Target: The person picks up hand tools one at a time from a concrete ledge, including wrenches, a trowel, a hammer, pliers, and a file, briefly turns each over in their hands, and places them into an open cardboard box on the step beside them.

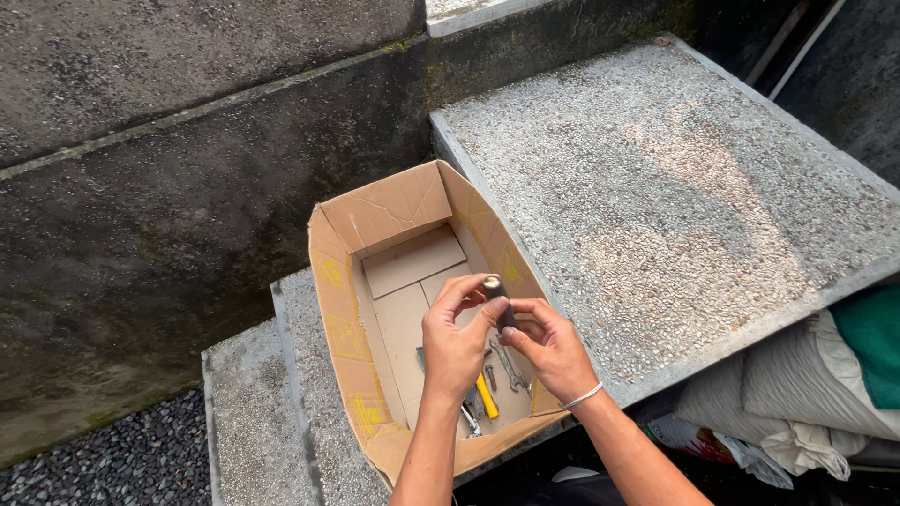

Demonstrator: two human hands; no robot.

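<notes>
**Small dark cylinder held over an open box**

A short dark cylinder (498,302) is pinched by the fingertips of the left hand (454,345) and right hand (549,349), above the cardboard box (339,328). A loosened pinch could drop it among the spanners (508,365) at 6 o'clock. What the cylinder is cannot be told; the tools are partly hidden by the hands.

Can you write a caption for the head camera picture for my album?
Two hands, left and right, hold a small dark cylinder over an open cardboard box of tools.

bare forearms, thin white bracelet (583,396)
</notes>
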